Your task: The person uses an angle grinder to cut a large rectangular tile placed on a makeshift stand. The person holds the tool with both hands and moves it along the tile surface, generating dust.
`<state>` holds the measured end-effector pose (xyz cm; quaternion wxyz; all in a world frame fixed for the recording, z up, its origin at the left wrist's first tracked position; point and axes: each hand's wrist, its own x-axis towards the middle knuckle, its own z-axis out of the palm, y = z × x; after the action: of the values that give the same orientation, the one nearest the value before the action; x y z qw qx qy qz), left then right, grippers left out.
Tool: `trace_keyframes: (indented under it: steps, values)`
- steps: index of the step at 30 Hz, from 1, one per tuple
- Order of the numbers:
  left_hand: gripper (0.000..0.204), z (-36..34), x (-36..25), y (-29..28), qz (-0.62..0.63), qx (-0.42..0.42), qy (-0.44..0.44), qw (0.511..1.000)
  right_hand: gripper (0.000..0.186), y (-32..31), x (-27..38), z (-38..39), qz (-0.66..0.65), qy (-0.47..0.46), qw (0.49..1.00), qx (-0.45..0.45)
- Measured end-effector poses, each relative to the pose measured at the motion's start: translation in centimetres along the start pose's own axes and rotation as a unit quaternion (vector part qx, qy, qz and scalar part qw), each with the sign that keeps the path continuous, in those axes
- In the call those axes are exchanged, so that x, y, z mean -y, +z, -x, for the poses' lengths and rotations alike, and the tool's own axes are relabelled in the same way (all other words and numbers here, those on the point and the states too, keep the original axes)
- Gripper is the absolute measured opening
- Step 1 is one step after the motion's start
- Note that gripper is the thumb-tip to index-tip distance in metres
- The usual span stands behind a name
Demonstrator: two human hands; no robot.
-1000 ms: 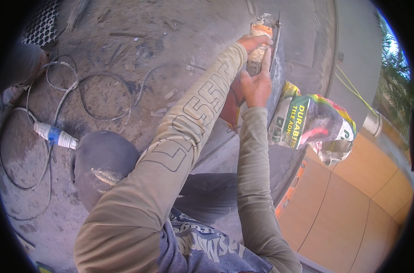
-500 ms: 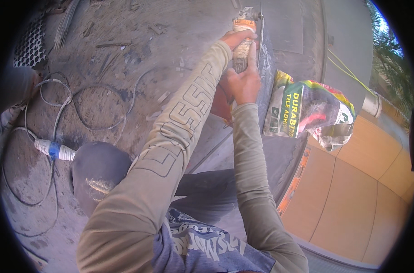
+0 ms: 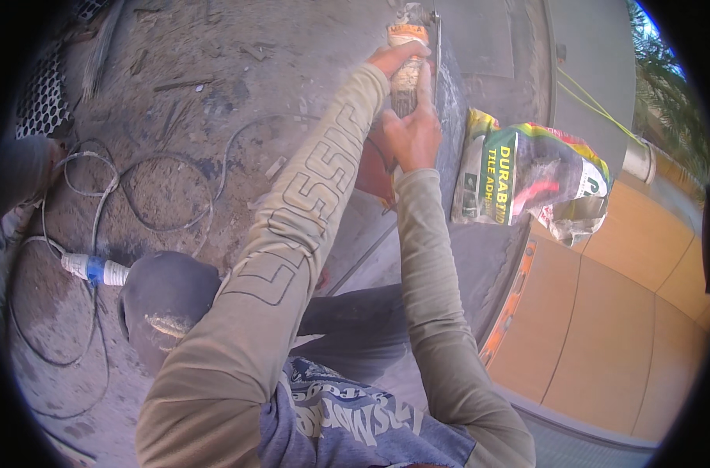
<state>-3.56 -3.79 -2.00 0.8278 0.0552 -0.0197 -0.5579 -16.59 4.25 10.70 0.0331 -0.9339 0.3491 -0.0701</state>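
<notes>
My left hand [image 3: 397, 58] is closed around the upper body of a dusty cylindrical power tool, like an angle grinder [image 3: 406, 81], with an orange label. Below it, my right hand [image 3: 414, 134] grips the same tool, index finger stretched along its side. A thin disc [image 3: 438, 62] stands edge-on at the tool's right, along a dark grey slab [image 3: 451, 97]; whether it touches cannot be told. A reddish-brown item [image 3: 374, 175] lies partly hidden under my wrists. Just right of my hands lies a crumpled green, yellow and white bag [image 3: 550, 179].
A cable [image 3: 175, 226] loops across the dusty ground [image 3: 214, 70] to a white-and-blue connector [image 3: 94, 270] beside my knee [image 3: 168, 296]. Another person's arm [image 3: 27, 187] and a perforated sheet [image 3: 43, 101] are at the left. An orange level [image 3: 507, 304] lies beside beige panels [image 3: 612, 327].
The view has turned slightly, shifting the bag and panels in it. My hands and the tool sit a little further up and left, with the same grip.
</notes>
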Motion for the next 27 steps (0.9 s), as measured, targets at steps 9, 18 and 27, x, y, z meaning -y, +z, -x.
trace_keyframes:
  steps: [9,18,27]
  values:
    - [0.061,-0.1,-0.3,0.6,0.007,0.000,-0.025,1.000,0.101,0.1,-0.1,-0.4,0.027,0.023,0.999,-0.004]
    - [0.066,0.9,-0.7,1.2,-0.002,0.001,-0.004,1.000,0.103,0.2,-0.6,-0.4,0.030,0.005,0.999,-0.017]
    - [0.066,1.4,-0.4,1.1,0.009,0.002,-0.004,1.000,0.100,-0.2,0.2,0.1,0.023,0.026,0.999,-0.001]
